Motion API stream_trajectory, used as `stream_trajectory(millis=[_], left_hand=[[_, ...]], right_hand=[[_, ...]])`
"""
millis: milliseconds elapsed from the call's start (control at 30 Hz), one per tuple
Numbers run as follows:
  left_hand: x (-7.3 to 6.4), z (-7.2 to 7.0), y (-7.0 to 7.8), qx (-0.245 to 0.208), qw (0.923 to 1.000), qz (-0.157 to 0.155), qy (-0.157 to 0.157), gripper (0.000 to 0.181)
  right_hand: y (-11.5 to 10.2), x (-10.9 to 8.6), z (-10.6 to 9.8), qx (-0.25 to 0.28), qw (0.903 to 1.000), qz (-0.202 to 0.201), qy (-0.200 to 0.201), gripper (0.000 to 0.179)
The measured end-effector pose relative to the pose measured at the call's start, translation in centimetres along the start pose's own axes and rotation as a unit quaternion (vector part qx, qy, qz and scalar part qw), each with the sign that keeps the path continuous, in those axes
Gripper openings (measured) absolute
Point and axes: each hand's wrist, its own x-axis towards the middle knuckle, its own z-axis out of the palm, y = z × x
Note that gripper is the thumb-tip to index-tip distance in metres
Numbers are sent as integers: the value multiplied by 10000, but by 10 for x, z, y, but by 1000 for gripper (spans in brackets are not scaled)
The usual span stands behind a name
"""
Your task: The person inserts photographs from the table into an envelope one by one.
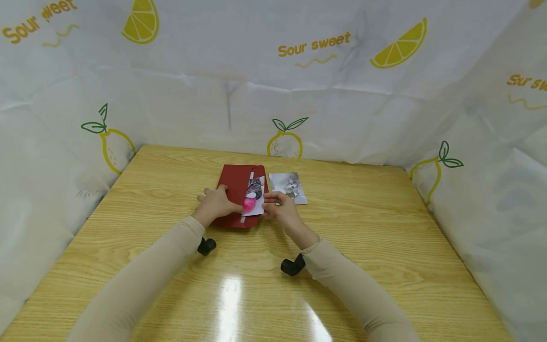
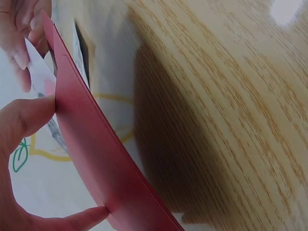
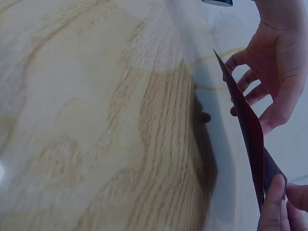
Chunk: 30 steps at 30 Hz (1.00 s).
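Note:
A red folder (image 1: 232, 183) with a pale strip is raised and tilted above the table; its shadow falls on the wood in the left wrist view. My left hand (image 1: 217, 205) grips its left part, with thumb and a finger spread along the red cover (image 2: 98, 144). A picture card (image 1: 258, 208) with a grey furry figure and a pink patch lies across the folder's right part. At the card's right edge, my right hand (image 1: 283, 211) pinches it between thumb and fingers. Part of the card is hidden behind the folder in both wrist views.
A second picture card (image 1: 281, 180), mostly grey and white, lies on the wooden table (image 1: 363, 228) just right of the folder. White cloth (image 1: 205, 109) printed with lemons hangs around the table's back and sides. Black camera pieces (image 1: 292, 267) sit below the wrists.

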Motion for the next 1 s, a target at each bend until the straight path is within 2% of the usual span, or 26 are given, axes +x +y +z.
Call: stream_trajectory(millis=[367, 800, 1000], left_hand=[[1, 1, -2, -12, 10000, 54, 64, 91], [2, 2, -2, 26, 10000, 30, 33, 93], [3, 3, -4, 18, 10000, 52, 26, 93]], right_hand=[[-5, 5, 5, -57, 9997, 215, 43, 43], [-4, 6, 10, -292, 9990, 327, 0, 43], [-2, 10, 12, -479, 9976, 499, -34, 47]])
